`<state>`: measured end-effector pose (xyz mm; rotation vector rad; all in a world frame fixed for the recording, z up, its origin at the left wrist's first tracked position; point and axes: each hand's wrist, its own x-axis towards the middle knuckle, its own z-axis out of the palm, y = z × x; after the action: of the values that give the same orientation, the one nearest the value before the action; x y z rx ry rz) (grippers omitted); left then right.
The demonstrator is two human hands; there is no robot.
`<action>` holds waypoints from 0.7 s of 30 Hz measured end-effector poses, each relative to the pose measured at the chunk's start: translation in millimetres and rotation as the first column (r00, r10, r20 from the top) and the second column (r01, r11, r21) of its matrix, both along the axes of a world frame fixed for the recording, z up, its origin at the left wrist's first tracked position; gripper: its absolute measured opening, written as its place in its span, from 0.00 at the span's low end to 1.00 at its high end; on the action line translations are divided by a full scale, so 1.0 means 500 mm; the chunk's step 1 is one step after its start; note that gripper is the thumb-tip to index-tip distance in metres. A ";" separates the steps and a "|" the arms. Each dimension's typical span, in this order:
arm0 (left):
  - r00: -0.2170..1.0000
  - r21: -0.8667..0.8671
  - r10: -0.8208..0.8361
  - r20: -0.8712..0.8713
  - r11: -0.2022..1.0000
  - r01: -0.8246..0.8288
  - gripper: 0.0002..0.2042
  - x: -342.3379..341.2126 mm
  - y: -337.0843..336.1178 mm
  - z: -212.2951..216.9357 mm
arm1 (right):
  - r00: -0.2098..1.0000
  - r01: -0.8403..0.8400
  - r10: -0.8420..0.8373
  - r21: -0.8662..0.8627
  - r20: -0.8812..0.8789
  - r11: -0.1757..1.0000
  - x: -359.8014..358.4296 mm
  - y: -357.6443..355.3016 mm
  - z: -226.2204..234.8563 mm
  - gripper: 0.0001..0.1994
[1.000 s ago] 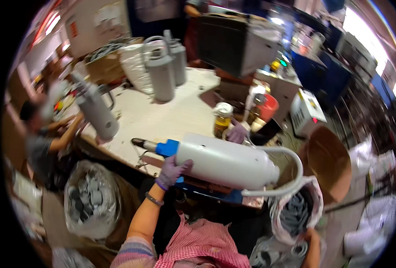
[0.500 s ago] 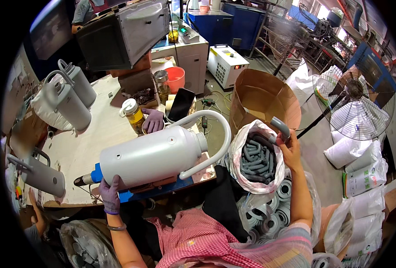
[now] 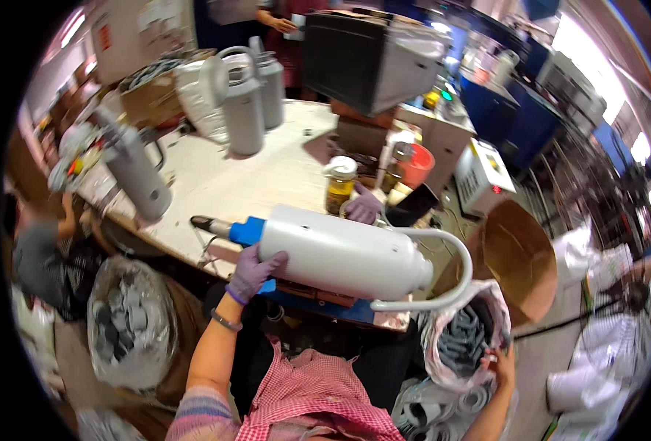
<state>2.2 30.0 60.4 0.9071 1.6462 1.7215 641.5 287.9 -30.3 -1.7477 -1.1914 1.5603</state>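
Observation:
A large grey plastic bottle-shaped body (image 3: 340, 252) with a looped tube handle (image 3: 464, 268) lies on its side at the table's front edge. Its base meets a blue fitting (image 3: 247, 231) with a dark-tipped rod. My left hand (image 3: 256, 272), in a purple glove, is closed round the body's base end, thumb on top. My bare right hand (image 3: 500, 365) is at the right rim of a white sack (image 3: 434, 345) full of grey curved tubes (image 3: 464, 339). Its fingers are curled and blurred, with a grey bit beside them; what they hold cannot be made out.
Grey watering-can-like vessels (image 3: 243, 110) stand at the table's back left, another (image 3: 138, 176) nearer. Behind the body are a yellow jar (image 3: 340, 185), a purple glove (image 3: 364, 206) and a red bucket (image 3: 418, 165). A cardboard drum (image 3: 520, 264) stands right; a person (image 3: 39, 257) sits left.
My view has swung left. My right hand, which held up a grey curved tube, has dropped to the sack's near right rim. My left hand stays on the body's base end.

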 end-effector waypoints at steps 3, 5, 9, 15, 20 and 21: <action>0.999 0.003 -0.012 -0.031 1.000 0.012 0.21 0.000 0.008 0.004 | 0.781 0.190 -0.035 0.183 -0.624 0.965 0.041 -0.044 -0.031 0.29; 1.000 0.008 0.005 -0.022 1.000 -0.005 0.21 -0.001 -0.008 0.009 | 0.476 0.238 -0.036 0.090 -0.879 0.967 0.027 -0.049 0.010 0.28; 1.000 0.018 -0.015 -0.005 1.000 0.015 0.21 -0.001 -0.008 0.005 | 0.742 0.477 -0.183 0.316 -0.645 0.820 0.062 -0.007 -0.042 0.20; 0.996 0.071 0.000 -0.088 0.997 0.006 0.22 0.010 0.030 0.000 | 0.993 -0.008 -0.031 0.330 0.112 0.944 0.109 0.007 -0.077 0.12; 0.987 0.038 0.033 -0.158 0.999 -0.027 0.22 -0.004 0.013 0.004 | 0.922 -0.345 0.130 0.621 0.365 0.704 -0.105 0.067 0.128 0.14; 0.987 0.019 0.050 -0.152 0.999 -0.048 0.22 0.001 0.005 0.004 | 0.957 -0.289 0.205 0.584 0.208 0.758 -0.249 0.025 0.267 0.13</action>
<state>2.4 32.7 62.3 1.0359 1.7690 1.7369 517.0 300.2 103.2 -1.3012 -1.8128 1.0080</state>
